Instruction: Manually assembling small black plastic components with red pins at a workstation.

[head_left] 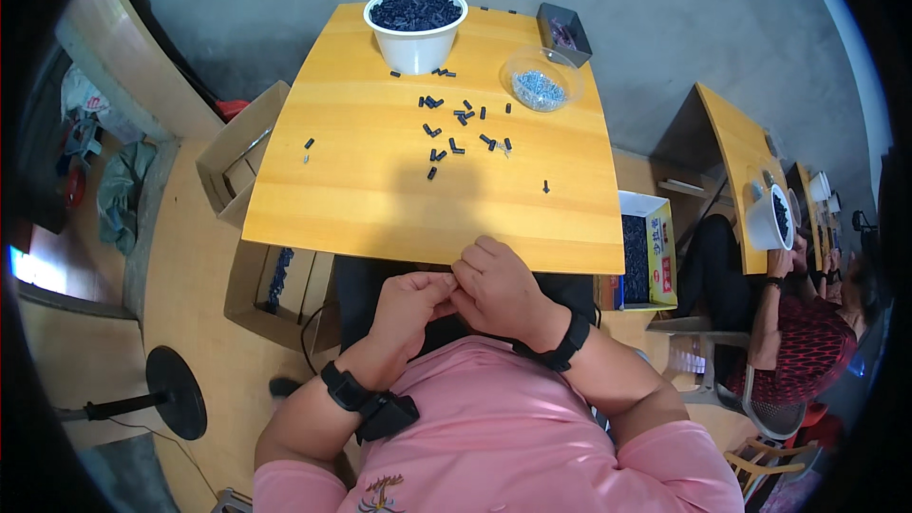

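My left hand (407,310) and my right hand (498,291) meet just past the near edge of the yellow wooden table (332,204). Fingertips of both are pinched together, and whatever lies between them is hidden. Small black cylindrical pieces (459,149) are scattered over the middle of the table. One black piece (546,187) lies apart at the right, with a thin tip pointing up. At the far side stands a white tub (416,55) heaped with black pieces (415,9). A clear bowl (573,79) to its right holds small silvery-blue parts, perhaps screws (540,90).
A dark tray (562,12) sits at the far right corner. Cardboard boxes (217,166) stand left of the table, and a yellow-and-white box (658,252) of black pieces stands right. Farther right, a person in a patterned top (803,347) works at another table (727,138).
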Demonstrator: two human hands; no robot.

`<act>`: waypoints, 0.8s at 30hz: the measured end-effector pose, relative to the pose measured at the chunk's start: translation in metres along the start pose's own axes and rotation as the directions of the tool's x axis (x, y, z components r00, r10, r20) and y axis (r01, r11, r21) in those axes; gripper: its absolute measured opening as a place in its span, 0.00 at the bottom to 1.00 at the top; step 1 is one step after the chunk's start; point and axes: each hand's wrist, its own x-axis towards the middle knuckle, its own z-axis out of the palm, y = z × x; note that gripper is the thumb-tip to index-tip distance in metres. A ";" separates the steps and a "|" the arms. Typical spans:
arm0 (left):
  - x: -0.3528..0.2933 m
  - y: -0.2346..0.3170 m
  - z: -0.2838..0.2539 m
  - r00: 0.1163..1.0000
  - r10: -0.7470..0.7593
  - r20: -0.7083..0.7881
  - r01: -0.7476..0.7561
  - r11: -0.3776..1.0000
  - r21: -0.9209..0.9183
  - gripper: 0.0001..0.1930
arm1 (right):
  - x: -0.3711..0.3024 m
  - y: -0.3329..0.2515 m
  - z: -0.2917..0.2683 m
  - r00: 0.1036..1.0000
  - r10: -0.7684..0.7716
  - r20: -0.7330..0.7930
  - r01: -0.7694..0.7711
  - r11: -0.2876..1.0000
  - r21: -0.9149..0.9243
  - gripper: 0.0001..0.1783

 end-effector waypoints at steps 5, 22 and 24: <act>0.010 -0.019 -0.012 0.988 -0.126 -0.086 0.121 0.991 -0.055 0.08 | -0.002 0.005 0.018 0.986 0.164 -0.001 -0.164 0.986 0.024 0.11; 0.024 -0.025 -0.018 0.988 -0.146 -0.047 0.136 0.974 -0.182 0.07 | 0.006 0.014 0.019 0.959 0.281 0.048 -0.281 0.960 0.003 0.12; 0.024 -0.026 -0.016 0.986 -0.159 -0.055 0.146 0.971 -0.187 0.07 | 0.007 0.015 0.019 0.960 0.270 0.068 -0.272 0.962 0.006 0.12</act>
